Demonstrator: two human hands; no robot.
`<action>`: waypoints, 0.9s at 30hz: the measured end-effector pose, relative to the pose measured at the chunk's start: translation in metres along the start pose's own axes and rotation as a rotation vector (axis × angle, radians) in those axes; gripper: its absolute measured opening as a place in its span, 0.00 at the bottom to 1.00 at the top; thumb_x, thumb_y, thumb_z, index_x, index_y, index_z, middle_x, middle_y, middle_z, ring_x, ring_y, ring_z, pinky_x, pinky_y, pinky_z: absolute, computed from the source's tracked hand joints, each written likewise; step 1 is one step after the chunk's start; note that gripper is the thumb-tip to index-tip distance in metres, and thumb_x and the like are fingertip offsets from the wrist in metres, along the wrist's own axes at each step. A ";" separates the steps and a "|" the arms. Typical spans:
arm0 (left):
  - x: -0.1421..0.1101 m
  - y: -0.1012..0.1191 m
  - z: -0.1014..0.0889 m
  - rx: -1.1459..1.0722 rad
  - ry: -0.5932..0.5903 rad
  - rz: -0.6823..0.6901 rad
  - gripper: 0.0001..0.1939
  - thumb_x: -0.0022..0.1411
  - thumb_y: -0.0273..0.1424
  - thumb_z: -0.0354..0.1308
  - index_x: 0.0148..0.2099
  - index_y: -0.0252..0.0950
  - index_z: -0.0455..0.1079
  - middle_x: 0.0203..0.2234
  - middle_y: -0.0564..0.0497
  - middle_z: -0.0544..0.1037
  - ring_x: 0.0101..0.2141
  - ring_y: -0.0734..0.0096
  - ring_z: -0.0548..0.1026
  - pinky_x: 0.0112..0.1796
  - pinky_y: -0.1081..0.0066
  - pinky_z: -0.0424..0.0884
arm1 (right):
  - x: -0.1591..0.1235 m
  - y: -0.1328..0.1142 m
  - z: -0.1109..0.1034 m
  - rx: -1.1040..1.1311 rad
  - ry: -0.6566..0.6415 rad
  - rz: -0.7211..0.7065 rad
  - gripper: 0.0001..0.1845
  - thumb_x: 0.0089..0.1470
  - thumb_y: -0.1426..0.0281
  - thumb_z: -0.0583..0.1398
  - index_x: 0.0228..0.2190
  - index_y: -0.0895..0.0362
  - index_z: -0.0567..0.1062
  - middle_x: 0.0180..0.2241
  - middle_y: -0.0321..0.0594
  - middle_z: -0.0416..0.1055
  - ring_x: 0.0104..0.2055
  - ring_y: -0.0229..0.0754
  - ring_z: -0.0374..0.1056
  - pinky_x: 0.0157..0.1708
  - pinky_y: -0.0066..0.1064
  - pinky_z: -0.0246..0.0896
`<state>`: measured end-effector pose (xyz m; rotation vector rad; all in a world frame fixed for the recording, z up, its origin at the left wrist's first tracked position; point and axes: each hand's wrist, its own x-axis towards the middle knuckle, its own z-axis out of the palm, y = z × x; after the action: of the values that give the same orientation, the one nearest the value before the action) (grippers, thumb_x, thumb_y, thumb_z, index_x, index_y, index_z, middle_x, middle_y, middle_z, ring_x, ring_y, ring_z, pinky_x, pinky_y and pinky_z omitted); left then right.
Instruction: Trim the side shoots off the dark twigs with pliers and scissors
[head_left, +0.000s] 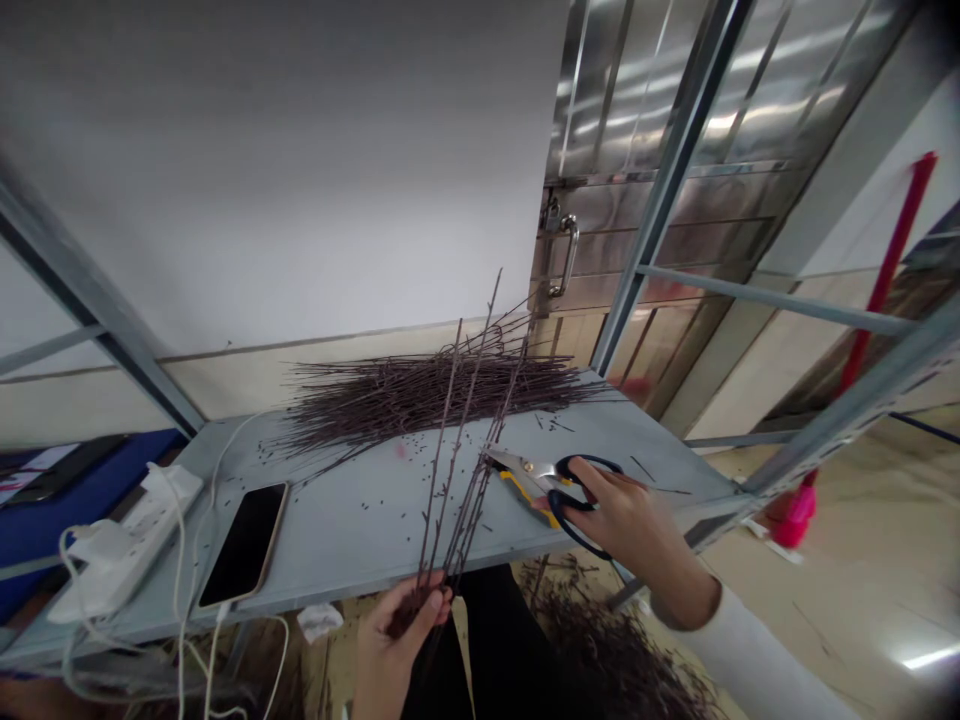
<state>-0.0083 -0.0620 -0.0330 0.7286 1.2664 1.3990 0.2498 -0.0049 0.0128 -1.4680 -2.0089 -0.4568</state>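
Observation:
Several long dark twigs (448, 455) rise from my left hand (405, 622), whose fingers pinch their lower ends at the table's front edge. My right hand (626, 510) grips a pair of scissors (536, 472) with dark loop handles. The blades point left, and their tips are beside or touching the rightmost held twigs; which, I cannot tell. A yellow thing (525, 497), partly hidden, lies under the scissors. Behind the held twigs, a large pile of similar twigs (390, 395) lies across the back of the table.
At the left of the grey table (352, 520) lie a phone (246, 545) and a white power strip (131, 545) with cables. Metal frame posts (667, 190) stand at both sides. Cut twigs (615, 650) heap on the floor. A metal door (592, 240) is behind.

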 end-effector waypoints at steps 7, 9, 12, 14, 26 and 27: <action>0.009 -0.002 -0.005 -0.039 -0.047 -0.115 0.21 0.31 0.38 0.75 0.31 0.34 0.80 0.26 0.46 0.83 0.26 0.65 0.79 0.28 0.73 0.76 | -0.002 -0.003 -0.002 0.265 -0.006 0.287 0.19 0.54 0.51 0.55 0.23 0.52 0.63 0.14 0.30 0.65 0.14 0.34 0.59 0.16 0.24 0.50; 0.010 -0.004 -0.006 -0.058 -0.060 -0.130 0.21 0.32 0.38 0.75 0.31 0.34 0.80 0.26 0.46 0.82 0.25 0.67 0.78 0.27 0.75 0.75 | -0.003 -0.003 -0.001 0.337 -0.010 0.359 0.20 0.52 0.51 0.56 0.20 0.52 0.61 0.12 0.28 0.63 0.13 0.33 0.55 0.15 0.24 0.50; 0.011 -0.003 -0.006 -0.073 -0.093 -0.160 0.21 0.34 0.37 0.75 0.33 0.33 0.80 0.24 0.47 0.81 0.23 0.72 0.76 0.25 0.77 0.73 | -0.009 -0.003 0.007 0.545 -0.069 0.488 0.19 0.50 0.52 0.58 0.20 0.52 0.62 0.13 0.31 0.67 0.13 0.35 0.59 0.15 0.25 0.54; 0.011 0.000 -0.005 -0.080 -0.105 -0.173 0.20 0.34 0.37 0.75 0.32 0.33 0.80 0.23 0.48 0.81 0.23 0.73 0.75 0.24 0.78 0.72 | -0.016 -0.007 0.018 0.723 -0.129 0.581 0.19 0.48 0.52 0.60 0.22 0.53 0.66 0.19 0.37 0.74 0.19 0.39 0.68 0.20 0.27 0.62; 0.025 0.012 0.016 -0.117 -0.208 -0.054 0.16 0.40 0.32 0.72 0.36 0.34 0.79 0.39 0.45 0.81 0.45 0.58 0.75 0.49 0.67 0.68 | -0.010 -0.113 0.052 1.436 -0.100 0.839 0.22 0.40 0.55 0.67 0.26 0.55 0.64 0.26 0.37 0.73 0.30 0.43 0.72 0.31 0.32 0.68; 0.026 0.012 0.016 -0.118 -0.227 -0.040 0.16 0.42 0.32 0.71 0.37 0.35 0.79 0.41 0.45 0.81 0.47 0.57 0.74 0.50 0.67 0.67 | -0.006 -0.116 0.051 1.471 -0.073 0.855 0.22 0.40 0.56 0.68 0.25 0.55 0.63 0.24 0.34 0.71 0.28 0.42 0.72 0.31 0.32 0.68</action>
<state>-0.0039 -0.0307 -0.0229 0.7537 1.0085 1.3070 0.1281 -0.0170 -0.0212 -1.0677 -0.9548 1.1831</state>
